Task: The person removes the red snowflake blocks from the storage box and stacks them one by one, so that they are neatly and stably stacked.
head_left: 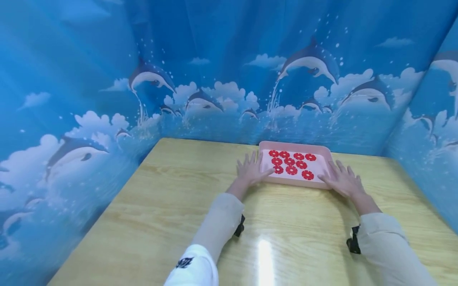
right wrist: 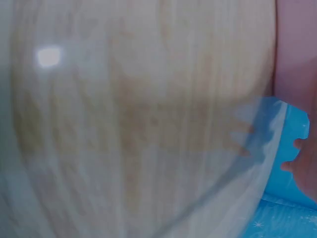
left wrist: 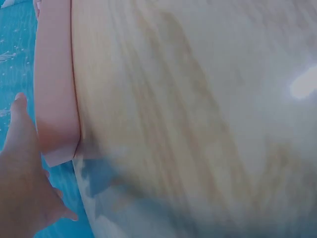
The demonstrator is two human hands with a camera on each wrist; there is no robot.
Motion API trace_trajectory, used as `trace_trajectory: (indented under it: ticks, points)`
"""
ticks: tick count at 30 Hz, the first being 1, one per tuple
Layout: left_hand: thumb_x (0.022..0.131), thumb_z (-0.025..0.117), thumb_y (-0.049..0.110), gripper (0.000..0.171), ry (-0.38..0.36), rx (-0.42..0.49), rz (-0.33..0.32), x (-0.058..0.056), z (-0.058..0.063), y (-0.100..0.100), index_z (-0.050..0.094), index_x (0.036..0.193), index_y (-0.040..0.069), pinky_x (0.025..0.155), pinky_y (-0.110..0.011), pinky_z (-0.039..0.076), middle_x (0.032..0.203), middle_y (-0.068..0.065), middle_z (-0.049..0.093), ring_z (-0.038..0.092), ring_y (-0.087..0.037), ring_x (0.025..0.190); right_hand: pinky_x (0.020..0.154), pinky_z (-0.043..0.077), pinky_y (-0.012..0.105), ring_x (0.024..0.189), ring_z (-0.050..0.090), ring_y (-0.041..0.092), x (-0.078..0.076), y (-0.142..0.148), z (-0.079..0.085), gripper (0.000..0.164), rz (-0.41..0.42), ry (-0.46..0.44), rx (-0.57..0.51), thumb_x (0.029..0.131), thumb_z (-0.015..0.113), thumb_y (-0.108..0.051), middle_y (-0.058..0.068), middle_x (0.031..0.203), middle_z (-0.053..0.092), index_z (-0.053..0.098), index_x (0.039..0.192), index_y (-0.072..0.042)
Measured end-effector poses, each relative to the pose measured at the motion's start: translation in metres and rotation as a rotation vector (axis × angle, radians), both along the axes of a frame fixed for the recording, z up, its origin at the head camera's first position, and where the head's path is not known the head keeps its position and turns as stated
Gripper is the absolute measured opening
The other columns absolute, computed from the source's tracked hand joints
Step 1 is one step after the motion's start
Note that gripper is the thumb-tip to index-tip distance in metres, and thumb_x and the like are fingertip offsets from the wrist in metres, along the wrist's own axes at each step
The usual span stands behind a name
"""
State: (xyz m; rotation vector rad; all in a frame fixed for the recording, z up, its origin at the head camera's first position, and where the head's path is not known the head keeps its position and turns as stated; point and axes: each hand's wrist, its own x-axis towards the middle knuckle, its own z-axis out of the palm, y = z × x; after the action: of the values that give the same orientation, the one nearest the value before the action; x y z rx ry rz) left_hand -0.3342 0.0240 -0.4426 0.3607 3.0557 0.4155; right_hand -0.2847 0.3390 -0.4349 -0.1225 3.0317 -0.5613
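Note:
A pink rectangular tray [head_left: 295, 183] lies at the far side of the table, near the curtain. Several red round pieces [head_left: 291, 170] with notched edges and pale centres lie on its floor. At the tray's left end is my left hand [head_left: 249, 171], fingers spread, its thumb reaching over the rim. My right hand [head_left: 344, 180] is at the opposite end with fingers fanned out and thumb over the near right corner. In the left wrist view the tray's outer wall [left wrist: 57, 84] stands beside the hand; the right wrist view shows only part of the wall [right wrist: 297, 54].
The tray is on a light wood-grain table [head_left: 171, 198], whose left edge slopes toward the viewer. A blue curtain [head_left: 222, 59] printed with dolphins and clouds rises behind the table and along both sides. A bright reflection shines on the near tabletop.

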Motion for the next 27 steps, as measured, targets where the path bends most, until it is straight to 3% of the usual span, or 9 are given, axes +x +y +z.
trace_trajectory:
  ticks: [6,11,20,27]
  points:
    - [0.081,0.034,0.073,0.09,-0.019,0.091,-0.047,0.002,-0.007,0.002,0.006,0.149,0.02,0.105,-0.056,0.004,0.153,-0.001,0.006,0.004,-0.032,0.136,0.091,-0.001,0.073,0.123,-0.003,0.06,0.003,0.0,-0.007,0.088,-0.015,-0.004,-0.033,0.088,0.033,-0.064,0.026,0.147,-0.001,-0.003,0.146,-0.008]
    - [0.084,0.038,0.067,0.088,-0.013,0.172,-0.05,0.002,-0.013,0.001,0.009,0.149,0.015,0.108,-0.048,0.002,0.152,-0.002,0.011,0.007,-0.028,0.137,0.094,0.001,0.071,0.126,0.002,0.055,0.001,-0.001,-0.01,0.09,-0.019,0.036,-0.062,0.088,0.037,-0.062,0.026,0.147,0.003,0.002,0.146,-0.002]
    - [0.085,0.042,0.063,0.087,-0.029,0.216,-0.048,0.006,-0.014,-0.004,0.009,0.148,0.013,0.109,-0.041,0.001,0.152,-0.003,0.011,0.005,-0.024,0.137,0.095,0.005,0.07,0.128,0.006,0.052,0.004,-0.007,-0.01,0.091,-0.028,0.048,-0.09,0.088,0.041,-0.061,0.03,0.145,0.008,0.004,0.145,0.0]
    - [0.085,0.048,0.059,0.087,-0.031,0.317,-0.058,0.015,-0.017,-0.012,0.01,0.148,0.013,0.108,-0.038,0.014,0.152,-0.004,0.012,0.012,-0.022,0.136,0.095,0.011,0.069,0.127,0.011,0.052,0.017,-0.015,-0.009,0.093,-0.055,0.028,-0.135,0.086,0.043,-0.061,0.032,0.144,0.011,0.004,0.146,-0.001]
